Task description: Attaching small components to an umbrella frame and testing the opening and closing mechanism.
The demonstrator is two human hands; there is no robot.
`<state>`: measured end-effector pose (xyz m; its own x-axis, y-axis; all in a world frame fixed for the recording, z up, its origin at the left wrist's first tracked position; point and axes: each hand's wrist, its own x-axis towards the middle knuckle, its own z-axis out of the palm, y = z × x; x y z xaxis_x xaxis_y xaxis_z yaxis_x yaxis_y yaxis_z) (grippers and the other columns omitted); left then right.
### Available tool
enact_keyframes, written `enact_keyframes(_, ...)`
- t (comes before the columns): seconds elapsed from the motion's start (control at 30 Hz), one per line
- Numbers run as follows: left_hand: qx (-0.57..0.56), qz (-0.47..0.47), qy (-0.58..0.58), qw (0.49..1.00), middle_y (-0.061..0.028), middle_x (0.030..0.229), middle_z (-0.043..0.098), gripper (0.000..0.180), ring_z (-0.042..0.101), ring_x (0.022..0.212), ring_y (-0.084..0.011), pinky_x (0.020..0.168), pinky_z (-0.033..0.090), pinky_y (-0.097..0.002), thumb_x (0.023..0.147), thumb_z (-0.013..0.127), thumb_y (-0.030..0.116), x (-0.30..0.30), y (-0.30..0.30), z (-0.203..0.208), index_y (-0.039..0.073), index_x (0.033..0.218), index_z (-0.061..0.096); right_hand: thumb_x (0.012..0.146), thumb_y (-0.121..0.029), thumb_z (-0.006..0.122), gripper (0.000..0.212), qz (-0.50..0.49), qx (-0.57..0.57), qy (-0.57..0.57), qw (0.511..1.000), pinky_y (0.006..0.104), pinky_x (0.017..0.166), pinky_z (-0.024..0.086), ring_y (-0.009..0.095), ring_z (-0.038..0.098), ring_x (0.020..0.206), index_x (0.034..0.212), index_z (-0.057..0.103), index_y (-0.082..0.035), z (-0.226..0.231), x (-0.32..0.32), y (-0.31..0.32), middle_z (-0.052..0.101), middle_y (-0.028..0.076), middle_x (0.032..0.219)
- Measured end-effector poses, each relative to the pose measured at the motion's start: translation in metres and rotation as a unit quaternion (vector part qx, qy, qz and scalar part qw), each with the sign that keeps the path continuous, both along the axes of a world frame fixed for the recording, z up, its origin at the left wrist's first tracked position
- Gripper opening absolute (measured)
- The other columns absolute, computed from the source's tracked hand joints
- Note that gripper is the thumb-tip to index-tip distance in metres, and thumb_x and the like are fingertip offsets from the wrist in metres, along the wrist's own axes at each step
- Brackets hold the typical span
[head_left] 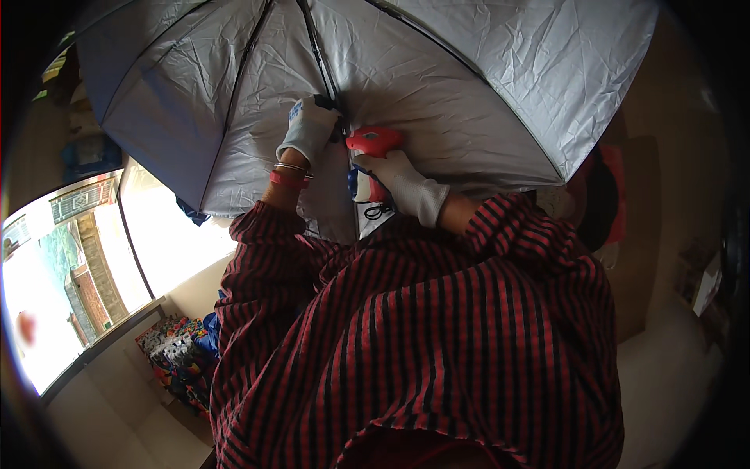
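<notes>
An opened umbrella point(437, 102) with a silvery underside spreads before me, its dark metal ribs point(315, 47) running up and outward. My left hand point(309, 131), in a white glove with dark fingertips, is closed on a rib near the middle of the canopy. Just right of it, my gloved right hand point(408, 186) grips a red pistol-shaped tool point(375, 141), whose head points left toward the rib. Its exact kind is unclear. Below the right hand, a small black cord loop point(378, 211) hangs by the canopy edge. The left fingertips are partly hidden.
A bright window point(70, 273) opens at the left. Under it lies a multicoloured cloth bundle point(176, 352) beside something blue. At the right stands a brown panel point(633, 273) with a red and black object point(601, 195) against it.
</notes>
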<state>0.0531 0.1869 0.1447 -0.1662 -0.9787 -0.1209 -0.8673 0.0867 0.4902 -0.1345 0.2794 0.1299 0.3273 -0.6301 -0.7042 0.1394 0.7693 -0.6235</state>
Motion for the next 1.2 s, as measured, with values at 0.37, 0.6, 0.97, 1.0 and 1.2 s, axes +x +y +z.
enact_keyframes(0.37, 0.052, 0.123, -0.096, 0.986, -0.0198, 0.094, 0.068, 0.032, 0.068, 0.084, -0.0323, 0.073, 0.054, -0.0407, 0.077, 0.066, 0.022, -0.043, 0.01, 0.047, 0.005, 0.105, 0.066, 0.082, -0.029, 0.074, 0.041, -0.062, 0.052, -0.072, 0.994, 0.0337, 0.056, 0.052, 0.016, 0.062, 0.067, 0.109, 0.058, -0.003, 0.009, -0.004, -0.006, 0.064, 0.005, 0.085)
enact_keyframes(0.6, -0.018, 0.199, -0.366, 0.909, -0.0174, 0.108, 0.067, 0.033, 0.064, 0.103, -0.035, 0.087, 0.051, -0.0425, 0.086, 0.058, 0.03, 0.049, -0.039, 0.122, 0.008, 0.11, 0.062, 0.086, -0.025, 0.068, 0.024, -0.085, -0.235, -0.039, 0.967, 0.028, 0.059, 0.048, 0.008, 0.059, 0.065, 0.089, 0.066, -0.001, 0.041, 0.004, -0.053, 0.061, 0.0, 0.074)
enact_keyframes(0.97, -0.277, 0.175, -0.108, 0.938, -0.0149, 0.105, 0.064, 0.04, 0.065, 0.092, -0.0339, 0.078, 0.052, -0.0423, 0.08, 0.067, 0.031, 0.014, -0.022, 0.074, 0.013, 0.116, 0.063, 0.084, -0.022, 0.062, 0.025, -0.203, -0.386, 0.01, 0.9, 0.0296, 0.045, 0.038, 0.006, 0.046, 0.049, 0.07, 0.058, -0.002, 0.038, 0.011, -0.118, 0.049, -0.004, 0.055)
enact_keyframes(1.0, -0.25, 0.16, -0.055, 0.953, -0.0139, 0.101, 0.066, 0.037, 0.065, 0.091, -0.0328, 0.077, 0.052, -0.0413, 0.08, 0.067, 0.031, 0.005, -0.021, 0.069, 0.012, 0.111, 0.065, 0.084, -0.022, 0.062, 0.025, -0.181, -0.363, -0.001, 0.914, 0.0295, 0.046, 0.037, 0.006, 0.048, 0.049, 0.07, 0.058, -0.002, 0.047, 0.011, -0.112, 0.049, -0.003, 0.055)
enact_keyframes(1.2, -0.128, 0.164, 0.096, 0.973, -0.0093, 0.08, 0.07, 0.026, 0.066, 0.074, -0.0212, 0.067, 0.051, -0.034, 0.079, 0.07, 0.026, -0.039, -0.036, 0.053, 0.007, 0.097, 0.072, 0.085, -0.023, 0.062, 0.023, -0.146, -0.371, 0.05, 0.916, 0.0304, 0.049, 0.044, 0.011, 0.055, 0.049, 0.081, 0.062, -0.001, 0.039, 0.005, -0.111, 0.058, 0.002, 0.063)
